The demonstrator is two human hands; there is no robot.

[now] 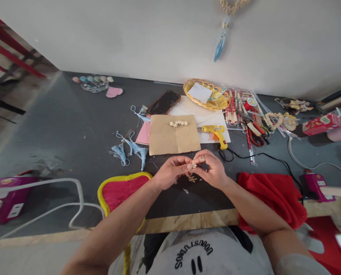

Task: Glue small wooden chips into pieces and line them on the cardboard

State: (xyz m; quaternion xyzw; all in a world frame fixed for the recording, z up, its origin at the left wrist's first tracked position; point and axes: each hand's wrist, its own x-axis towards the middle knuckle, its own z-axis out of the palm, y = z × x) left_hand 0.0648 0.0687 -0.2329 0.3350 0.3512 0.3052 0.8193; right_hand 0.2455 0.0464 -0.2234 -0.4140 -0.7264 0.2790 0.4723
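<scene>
Close to the table's front edge, my left hand (172,171) and my right hand (213,170) meet, fingertips pinched around a small cream cluster (193,165) of tiny pieces. Its exact kind is too small to tell, and my fingers hide part of it. Beneath my hands lies a loose scatter of small pale pieces (192,178). Just beyond them, a folded sheet of brown paper (174,141) carries a short row of similar cream clusters (178,123). A yellow hot glue gun (217,132) rests to the right of this paper.
Blue tassels (133,147) and a phone (164,102) lie left and behind. Backward right are a wicker basket (190,84), pliers (252,125) and wrapped sticks (233,107). A red cloth (270,194) sits by my right forearm; a black cord (269,154) crosses the table (84,152).
</scene>
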